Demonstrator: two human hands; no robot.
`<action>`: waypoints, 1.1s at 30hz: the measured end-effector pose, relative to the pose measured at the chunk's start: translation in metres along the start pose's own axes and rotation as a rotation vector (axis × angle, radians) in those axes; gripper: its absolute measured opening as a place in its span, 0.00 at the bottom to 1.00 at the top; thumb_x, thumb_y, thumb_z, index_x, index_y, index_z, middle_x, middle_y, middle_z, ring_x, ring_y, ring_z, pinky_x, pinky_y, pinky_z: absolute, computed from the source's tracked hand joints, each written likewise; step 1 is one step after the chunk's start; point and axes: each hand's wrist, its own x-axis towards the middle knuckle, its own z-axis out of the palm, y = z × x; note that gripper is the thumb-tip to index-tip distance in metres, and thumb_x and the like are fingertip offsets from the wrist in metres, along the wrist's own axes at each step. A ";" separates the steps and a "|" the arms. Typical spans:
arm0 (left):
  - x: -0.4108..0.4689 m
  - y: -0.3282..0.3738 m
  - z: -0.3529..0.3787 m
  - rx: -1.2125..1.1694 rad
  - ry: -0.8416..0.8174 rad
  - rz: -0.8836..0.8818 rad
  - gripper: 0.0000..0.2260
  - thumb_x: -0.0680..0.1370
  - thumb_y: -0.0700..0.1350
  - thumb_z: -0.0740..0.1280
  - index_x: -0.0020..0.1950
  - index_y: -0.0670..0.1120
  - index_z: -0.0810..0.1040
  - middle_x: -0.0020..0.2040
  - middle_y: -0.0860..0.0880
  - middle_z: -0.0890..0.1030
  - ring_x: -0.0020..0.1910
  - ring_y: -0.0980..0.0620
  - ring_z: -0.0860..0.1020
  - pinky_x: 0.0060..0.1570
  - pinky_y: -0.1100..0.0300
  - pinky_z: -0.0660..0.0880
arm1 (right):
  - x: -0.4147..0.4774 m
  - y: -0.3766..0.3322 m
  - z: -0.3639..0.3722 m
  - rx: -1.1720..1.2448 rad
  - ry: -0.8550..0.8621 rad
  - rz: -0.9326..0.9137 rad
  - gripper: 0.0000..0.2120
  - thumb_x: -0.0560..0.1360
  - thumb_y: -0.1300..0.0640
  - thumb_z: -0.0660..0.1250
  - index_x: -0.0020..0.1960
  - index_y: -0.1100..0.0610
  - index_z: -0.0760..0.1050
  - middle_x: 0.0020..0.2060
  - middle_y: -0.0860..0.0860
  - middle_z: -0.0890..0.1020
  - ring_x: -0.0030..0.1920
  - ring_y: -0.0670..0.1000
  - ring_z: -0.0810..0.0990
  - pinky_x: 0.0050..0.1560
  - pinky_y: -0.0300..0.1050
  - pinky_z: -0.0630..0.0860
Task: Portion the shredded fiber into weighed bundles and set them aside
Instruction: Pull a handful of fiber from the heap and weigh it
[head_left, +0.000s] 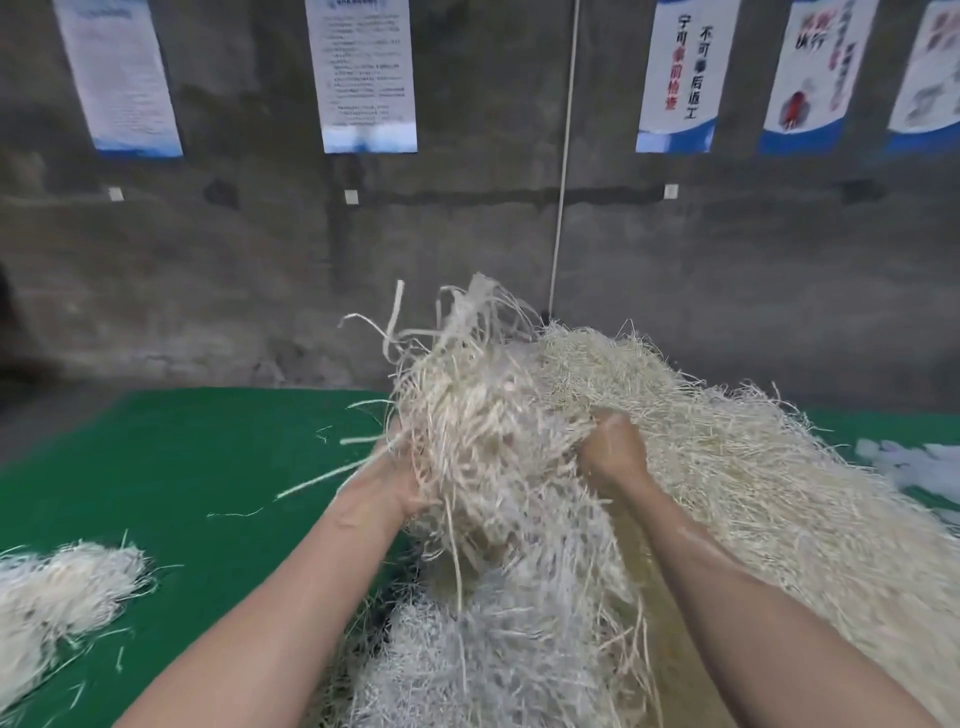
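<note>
Above green mat (182, 467) — forearms raised, left hand (397, 486) and right hand (613, 457) clenched in shredded fiber (483, 410)

Green mat (208, 457) with fiber pile (753, 493) (bundle (57, 587) left)

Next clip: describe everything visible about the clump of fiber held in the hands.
The clump is a tangled mass of thin, flat, cream strips, like shredded straw or paper. It is held up above the green mat, against the left edge of the big pile; loose strands stick up and trail down. The left hand grips its left side, the right hand is fisted in its right side. It is partly blurred.
</note>
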 end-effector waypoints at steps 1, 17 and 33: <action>0.008 -0.001 -0.015 0.041 -0.034 -0.002 0.19 0.83 0.38 0.46 0.72 0.32 0.59 0.73 0.36 0.62 0.72 0.40 0.61 0.65 0.60 0.59 | 0.009 -0.001 -0.006 -0.053 0.028 -0.030 0.13 0.74 0.72 0.61 0.54 0.59 0.76 0.35 0.50 0.78 0.25 0.46 0.74 0.18 0.33 0.64; 0.093 -0.048 -0.090 0.956 -0.214 -0.177 0.28 0.79 0.54 0.58 0.76 0.44 0.56 0.75 0.43 0.60 0.74 0.42 0.58 0.73 0.46 0.54 | 0.061 0.024 -0.039 -0.572 0.144 -0.106 0.04 0.73 0.64 0.68 0.47 0.59 0.78 0.43 0.55 0.82 0.41 0.55 0.79 0.43 0.48 0.79; 0.080 0.013 -0.004 -0.326 0.162 0.191 0.13 0.82 0.40 0.48 0.52 0.42 0.71 0.57 0.38 0.74 0.55 0.42 0.76 0.57 0.43 0.75 | -0.009 -0.087 -0.046 0.108 -0.553 -0.452 0.47 0.65 0.47 0.71 0.76 0.44 0.50 0.77 0.44 0.49 0.73 0.43 0.51 0.71 0.51 0.54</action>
